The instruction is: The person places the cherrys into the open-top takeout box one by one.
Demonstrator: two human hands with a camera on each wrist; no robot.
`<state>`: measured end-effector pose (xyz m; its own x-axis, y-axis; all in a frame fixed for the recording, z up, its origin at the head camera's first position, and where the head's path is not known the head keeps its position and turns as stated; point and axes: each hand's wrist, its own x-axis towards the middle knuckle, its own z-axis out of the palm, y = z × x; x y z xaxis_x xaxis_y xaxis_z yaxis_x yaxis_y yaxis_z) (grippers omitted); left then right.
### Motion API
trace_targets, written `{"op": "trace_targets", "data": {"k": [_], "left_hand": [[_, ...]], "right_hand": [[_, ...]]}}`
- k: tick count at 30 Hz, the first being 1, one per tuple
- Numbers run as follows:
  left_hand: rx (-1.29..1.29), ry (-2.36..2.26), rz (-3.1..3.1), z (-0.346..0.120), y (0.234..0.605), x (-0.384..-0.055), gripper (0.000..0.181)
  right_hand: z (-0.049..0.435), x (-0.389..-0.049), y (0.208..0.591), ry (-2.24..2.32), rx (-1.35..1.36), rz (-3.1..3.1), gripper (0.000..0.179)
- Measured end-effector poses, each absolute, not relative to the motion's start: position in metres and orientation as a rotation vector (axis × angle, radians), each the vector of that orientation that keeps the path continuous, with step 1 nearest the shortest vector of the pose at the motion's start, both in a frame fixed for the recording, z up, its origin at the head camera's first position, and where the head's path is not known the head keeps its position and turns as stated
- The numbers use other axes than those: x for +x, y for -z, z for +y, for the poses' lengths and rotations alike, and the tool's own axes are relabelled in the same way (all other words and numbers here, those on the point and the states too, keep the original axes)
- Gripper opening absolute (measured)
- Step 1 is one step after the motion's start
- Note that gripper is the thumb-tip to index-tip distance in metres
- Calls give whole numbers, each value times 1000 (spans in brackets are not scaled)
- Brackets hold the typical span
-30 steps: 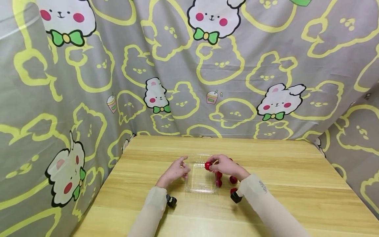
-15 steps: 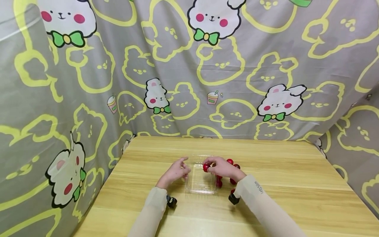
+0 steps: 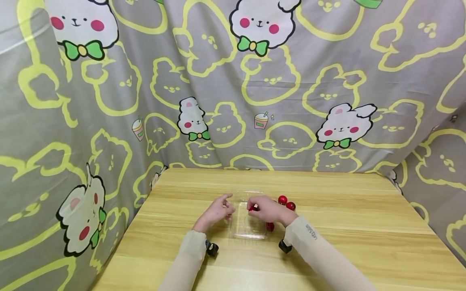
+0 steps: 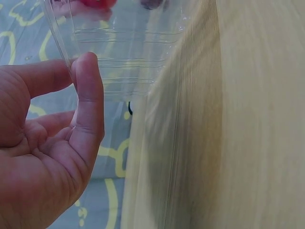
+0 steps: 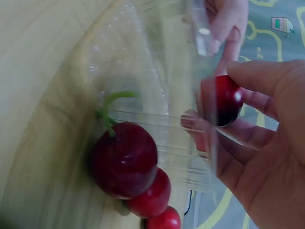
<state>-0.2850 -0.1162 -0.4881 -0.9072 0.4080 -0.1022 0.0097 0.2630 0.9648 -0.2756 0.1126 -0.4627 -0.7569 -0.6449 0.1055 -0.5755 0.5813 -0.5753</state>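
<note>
My left hand (image 3: 217, 211) pinches the left rim of a clear plastic box (image 4: 124, 50) between thumb and finger. A round red cherry (image 5: 223, 100) is held in the fingertips of my right hand (image 3: 267, 208), over the box in the head view. In the right wrist view the cherry is at the rim of the box, partly seen through its wall. Just right of the box lies a dark red cherry with a green stem (image 5: 124, 160), and more cherries (image 3: 282, 199) lie behind it, some hidden by my right hand and wrist.
The box stands on a wooden table (image 3: 346, 226). A grey curtain (image 3: 225, 89) with yellow outlines and rabbit faces hangs behind the table and along its sides. Each wrist wears a small black camera (image 3: 285, 246).
My right hand has moved a little left and down over the box with the cherry, turning so the cherry is more covered. The left hand has stayed at the box's rim.
</note>
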Motion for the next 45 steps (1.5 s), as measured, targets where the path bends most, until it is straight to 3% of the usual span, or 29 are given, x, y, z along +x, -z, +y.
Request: {"op": "trace_targets", "data": {"k": [6,9,45], "left_hand": [[373,-1674,2219,-117,489,-284,68],[375,-1671,2219,-117,490,-283,68],[335,-1679,2222,-113,487,-283,64]], "right_hand": [[106,-275,469,916,-961,2669,29],[103,-276,473,898,-955,2673,33],[88,-298,482,576,-1002,2892,20]]}}
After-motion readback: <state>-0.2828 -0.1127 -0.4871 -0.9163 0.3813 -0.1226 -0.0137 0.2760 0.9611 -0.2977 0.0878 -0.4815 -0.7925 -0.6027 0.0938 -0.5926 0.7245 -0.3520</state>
